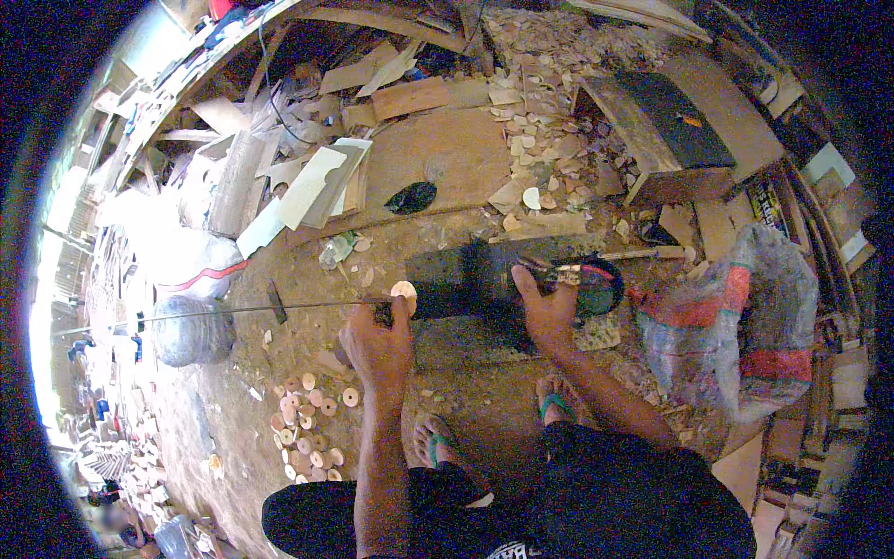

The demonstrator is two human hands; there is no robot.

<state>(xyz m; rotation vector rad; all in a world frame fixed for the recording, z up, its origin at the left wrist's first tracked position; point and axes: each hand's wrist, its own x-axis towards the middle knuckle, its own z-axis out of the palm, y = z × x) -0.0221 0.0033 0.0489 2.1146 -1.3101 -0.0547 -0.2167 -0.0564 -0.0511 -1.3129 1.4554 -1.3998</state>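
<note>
My left hand (374, 337) is closed, pinching a small pale wooden disc (403, 293) between thumb and fingers. A long thin rod (307, 305) stretches from this hand far to the left; whether it passes through the disc I cannot tell. My right hand (551, 312) is closed round a dark tool with a rounded end (601, 287), its thumb on top and the other fingers mostly hidden. Between the hands lies a dark, flat-topped block (442, 296), blurred in shadow. On the ground near my left forearm sits a heap of round wooden discs with centre holes (305, 430).
My feet in green-strapped sandals (438, 440) rest below the block. A large red-striped sack (773, 321) stands at the right. Behind are a wooden box (684, 182), scattered wood offcuts (535, 140) and leaning boards (312, 186). Another person (121, 524) is at the lower left.
</note>
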